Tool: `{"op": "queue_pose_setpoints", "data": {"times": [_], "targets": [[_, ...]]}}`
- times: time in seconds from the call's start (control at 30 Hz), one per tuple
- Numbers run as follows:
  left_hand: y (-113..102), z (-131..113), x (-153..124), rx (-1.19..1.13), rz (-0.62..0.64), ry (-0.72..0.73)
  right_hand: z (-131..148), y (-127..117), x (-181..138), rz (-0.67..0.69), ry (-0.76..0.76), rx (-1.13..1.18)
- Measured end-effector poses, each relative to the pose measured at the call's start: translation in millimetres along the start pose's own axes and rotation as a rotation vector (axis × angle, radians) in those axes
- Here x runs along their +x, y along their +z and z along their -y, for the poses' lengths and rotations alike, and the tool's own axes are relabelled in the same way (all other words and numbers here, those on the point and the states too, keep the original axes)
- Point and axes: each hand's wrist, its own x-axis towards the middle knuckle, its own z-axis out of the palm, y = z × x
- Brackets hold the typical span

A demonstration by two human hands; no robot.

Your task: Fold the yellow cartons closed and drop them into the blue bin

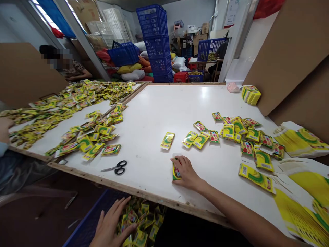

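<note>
Across white tabletop (146,116): loads of barcoded yellow packets (201,140), too tiny to read. Gripping one packet (175,175) with right hand (187,174), hovering splayed, free left hand (111,223) over blue crate (90,220).

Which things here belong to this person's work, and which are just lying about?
Seemingly in the job:
small yellow-and-green cardboard packet under the right grip
similar packets loose on the white table
flat yellow-and-white cardboard stacks
blue bin of packets near the left grip

Apparently just lying about:
black-handled metal scissors
tall stack of blue plastic crates
red plastic stool
</note>
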Motion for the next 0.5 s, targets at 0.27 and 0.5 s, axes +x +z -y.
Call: {"op": "queue_pose_setpoints", "data": {"times": [0.27,0.5], "targets": [[60.5,-149.6,53.7,-0.781,0.034,0.098,25.1,-8.2,-56.9,-0.134,-0.094,-0.033],[108.1,-183.2,64.6,-1.143,0.213,0.147,11.7,-16.6,-100.1,-0.277,0.056,0.114]]}}
